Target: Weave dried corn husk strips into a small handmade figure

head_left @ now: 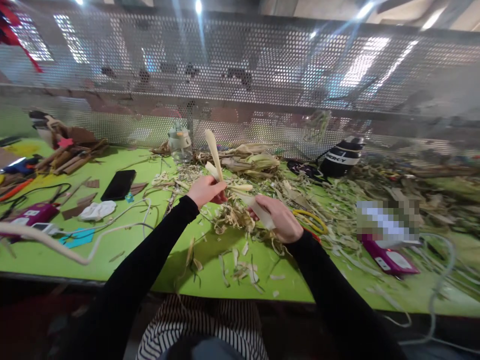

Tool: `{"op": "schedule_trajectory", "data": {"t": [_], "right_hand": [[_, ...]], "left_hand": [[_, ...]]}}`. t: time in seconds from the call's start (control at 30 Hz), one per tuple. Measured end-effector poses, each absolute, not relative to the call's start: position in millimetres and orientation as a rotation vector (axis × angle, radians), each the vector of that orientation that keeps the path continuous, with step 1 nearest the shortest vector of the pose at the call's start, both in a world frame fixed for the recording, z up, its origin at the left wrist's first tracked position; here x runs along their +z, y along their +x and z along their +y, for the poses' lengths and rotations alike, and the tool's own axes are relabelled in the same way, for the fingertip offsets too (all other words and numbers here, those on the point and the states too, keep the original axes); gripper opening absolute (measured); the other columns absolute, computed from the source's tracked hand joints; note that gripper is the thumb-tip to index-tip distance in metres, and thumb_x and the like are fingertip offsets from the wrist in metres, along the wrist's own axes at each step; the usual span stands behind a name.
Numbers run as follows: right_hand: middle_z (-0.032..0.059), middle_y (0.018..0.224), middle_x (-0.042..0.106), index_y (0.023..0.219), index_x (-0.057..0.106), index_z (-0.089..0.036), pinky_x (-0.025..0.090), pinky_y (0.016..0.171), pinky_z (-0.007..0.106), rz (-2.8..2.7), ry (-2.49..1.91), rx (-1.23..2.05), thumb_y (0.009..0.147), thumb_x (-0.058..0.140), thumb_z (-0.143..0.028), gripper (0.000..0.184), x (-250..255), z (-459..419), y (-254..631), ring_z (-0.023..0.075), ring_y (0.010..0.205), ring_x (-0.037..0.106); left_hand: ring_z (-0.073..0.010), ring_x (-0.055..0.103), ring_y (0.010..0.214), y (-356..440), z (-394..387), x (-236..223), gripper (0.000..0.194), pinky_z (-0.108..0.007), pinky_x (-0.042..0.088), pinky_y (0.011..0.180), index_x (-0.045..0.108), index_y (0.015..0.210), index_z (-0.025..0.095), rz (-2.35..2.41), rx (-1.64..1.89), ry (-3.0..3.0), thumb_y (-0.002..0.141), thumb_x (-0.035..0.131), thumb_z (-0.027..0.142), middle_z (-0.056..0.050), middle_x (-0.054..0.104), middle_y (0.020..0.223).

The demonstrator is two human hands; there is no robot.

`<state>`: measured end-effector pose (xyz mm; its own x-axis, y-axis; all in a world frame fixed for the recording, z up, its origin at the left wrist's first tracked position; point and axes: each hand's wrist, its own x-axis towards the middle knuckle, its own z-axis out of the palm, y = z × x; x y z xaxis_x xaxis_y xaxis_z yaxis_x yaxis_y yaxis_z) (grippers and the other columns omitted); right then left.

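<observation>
Pinched in my left hand (203, 191) are pale corn husk pieces (213, 152), which stand up and fan out above the fingers. To its right, my right hand (280, 219) is closed round a flat whitish husk strip (264, 215) that stretches toward the left hand. Both hands hover over the green tabletop (225, 280), above a heap of curled husk scraps (234, 218). Larger dry husks (249, 161) lie piled behind the hands. Beside my right hand rests a yellow loop (313, 220), partly covered by scraps.
A perforated metal screen (240, 60) rises behind the table. Leftward are a black phone (119, 185), a white crumpled item (97, 210) and a purple power strip (35, 217) with cables. A clear bottle (180, 145) and a black bottle (342, 159) stand behind; another purple power strip (390, 257) lies right.
</observation>
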<state>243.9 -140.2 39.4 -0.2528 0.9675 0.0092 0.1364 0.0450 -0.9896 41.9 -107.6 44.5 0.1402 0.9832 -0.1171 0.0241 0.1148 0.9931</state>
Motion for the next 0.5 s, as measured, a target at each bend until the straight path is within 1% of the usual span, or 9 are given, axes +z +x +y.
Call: {"op": "schedule_trajectory", "data": {"t": [0.1,0.17,0.23,0.3,0.37,0.43,0.5], "right_hand": [[0.0046,0.067,0.064,0.065,0.059,-0.021,0.047,0.059,0.032,-1.517,-1.179,1.442,0.084,0.047,-0.055,0.041,40.5,-140.4,245.4,0.0172,0.060,0.057],[0.0031,0.065,0.062,0.067,0.059,-0.019,0.047,0.060,0.030,-1.649,-1.192,1.426,0.086,0.042,-0.056,0.045,41.9,-139.5,245.9,0.0150,0.058,0.055],[0.0020,0.066,0.061,0.072,0.061,-0.017,0.045,0.058,0.028,-1.851,-1.214,1.198,0.085,0.048,-0.051,0.039,42.5,-137.9,245.4,0.0132,0.058,0.053],[0.0015,0.070,0.062,0.079,0.061,-0.017,0.044,0.057,0.027,-2.014,-1.202,0.831,0.082,0.057,-0.041,0.024,40.3,-136.2,243.6,0.0127,0.059,0.053],[0.0020,0.075,0.064,0.086,0.061,-0.019,0.045,0.058,0.026,-2.112,-1.114,0.510,0.081,0.059,-0.032,0.014,35.2,-134.7,241.0,0.0131,0.061,0.055],[0.0031,0.081,0.066,0.094,0.061,-0.020,0.049,0.063,0.028,-2.167,-0.974,0.317,0.083,0.055,-0.024,0.013,28.6,-132.8,239.0,0.0139,0.065,0.058],[0.0040,0.087,0.067,0.103,0.060,-0.021,0.051,0.068,0.029,-2.189,-0.848,0.191,0.085,0.049,-0.017,0.021,22.9,-129.4,238.2,0.0149,0.072,0.061]], "left_hand": [[-0.0109,0.063,0.052,41.8,-107.4,42.2,0.013,-0.021,0.053,0.053,0.055,0.070,0.012,1.137,1.007,1.182,0.080,0.058,0.020,-0.001,0.063,0.057],[-0.0096,0.063,0.052,43.0,-108.3,40.9,0.013,-0.020,0.054,0.054,0.057,0.071,0.012,1.102,1.004,1.150,0.082,0.056,0.018,-0.001,0.064,0.058],[-0.0090,0.062,0.051,44.9,-110.0,39.5,0.013,-0.020,0.054,0.055,0.058,0.072,0.011,1.065,0.981,1.105,0.083,0.056,0.017,-0.001,0.064,0.058],[-0.0093,0.062,0.050,46.9,-111.9,38.2,0.012,-0.021,0.055,0.055,0.059,0.073,0.010,1.037,0.953,1.049,0.083,0.056,0.015,-0.002,0.064,0.057],[-0.0096,0.062,0.050,47.9,-113.5,37.5,0.010,-0.022,0.055,0.055,0.059,0.073,0.010,1.010,0.935,0.985,0.082,0.057,0.014,-0.003,0.065,0.057],[-0.0095,0.062,0.050,47.4,-114.0,37.2,0.009,-0.022,0.055,0.056,0.058,0.073,0.009,0.977,0.925,0.924,0.081,0.059,0.014,-0.004,0.065,0.058],[-0.0093,0.062,0.050,45.5,-113.4,36.8,0.009,-0.021,0.055,0.056,0.058,0.073,0.009,0.943,0.910,0.889,0.080,0.061,0.014,-0.004,0.064,0.058]]}}
